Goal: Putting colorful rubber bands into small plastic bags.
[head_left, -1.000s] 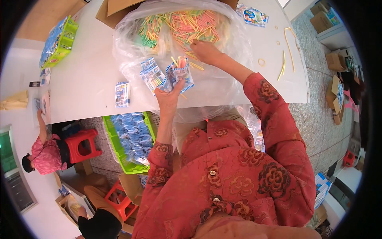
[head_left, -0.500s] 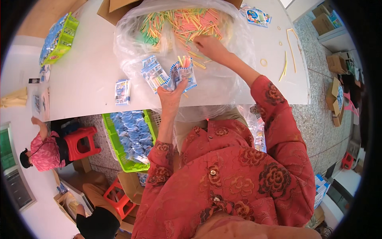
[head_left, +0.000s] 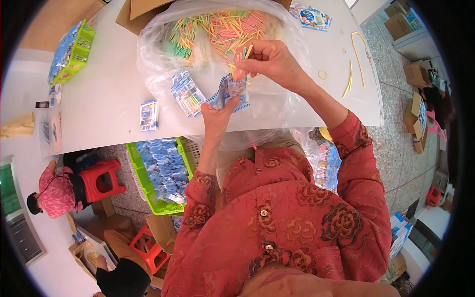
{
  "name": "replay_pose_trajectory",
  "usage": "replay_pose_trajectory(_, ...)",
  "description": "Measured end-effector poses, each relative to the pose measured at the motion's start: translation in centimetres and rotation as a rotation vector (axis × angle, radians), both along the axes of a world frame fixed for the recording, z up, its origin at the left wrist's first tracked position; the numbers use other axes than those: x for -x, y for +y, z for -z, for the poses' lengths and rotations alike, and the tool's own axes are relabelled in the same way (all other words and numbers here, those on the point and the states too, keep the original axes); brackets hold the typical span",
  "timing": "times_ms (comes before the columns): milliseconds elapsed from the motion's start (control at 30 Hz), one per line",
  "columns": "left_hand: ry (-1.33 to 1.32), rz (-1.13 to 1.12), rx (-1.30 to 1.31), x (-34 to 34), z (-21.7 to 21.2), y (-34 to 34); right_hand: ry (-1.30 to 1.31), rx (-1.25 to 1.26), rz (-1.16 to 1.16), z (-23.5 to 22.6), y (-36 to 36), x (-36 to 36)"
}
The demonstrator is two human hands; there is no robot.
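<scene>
Several thin sticks [head_left: 244, 52], pinched between your right hand's [head_left: 272, 62] thumb and fingers at the packet's [head_left: 241, 91] open mouth, are probably light and brittle; hold them gently near mid-length. Your left hand [head_left: 216, 118] clasps the packet's lower part, likely soft and slippery. The sticks look pink, yellow and green; the packet, blue-and-white, is over the table [head_left: 106, 99].

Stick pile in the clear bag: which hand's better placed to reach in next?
Right, I'd say. The right hand is nearer the pile, pinching sticks at the mouth of the packet; the left hand is closer to the body, holding that packet.
</scene>
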State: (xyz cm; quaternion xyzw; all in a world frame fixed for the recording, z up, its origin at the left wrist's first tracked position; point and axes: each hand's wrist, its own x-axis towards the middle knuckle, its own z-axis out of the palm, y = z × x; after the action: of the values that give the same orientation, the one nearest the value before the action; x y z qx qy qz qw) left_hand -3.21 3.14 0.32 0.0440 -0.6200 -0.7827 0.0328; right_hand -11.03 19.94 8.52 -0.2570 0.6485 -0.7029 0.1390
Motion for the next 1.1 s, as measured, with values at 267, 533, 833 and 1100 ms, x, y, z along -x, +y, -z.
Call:
replay_pose_trajectory(267, 0.028, 0.023, -0.029, -0.2, -0.3, -0.1, 0.133, -0.253, 0.099, 0.6, -0.5, -0.5)
replay_pose_trajectory(533, 0.044, 0.071, -0.067, 0.1, -0.6, -0.1, 0.14, -0.162, 0.014, 1.6, -0.3, 0.5)
replay_pose_trajectory(833, 0.067, 0.059, -0.282, 0.5, -1.4, 0.3, -0.104, -0.006, 0.045, 1.0, -0.1, -0.1)
replay_pose_trajectory(1100, 0.062, 0.103, -0.195, 0.1, -0.9, 0.1, -0.088, -0.083, 0.061, 3.8, 0.8, -0.7)
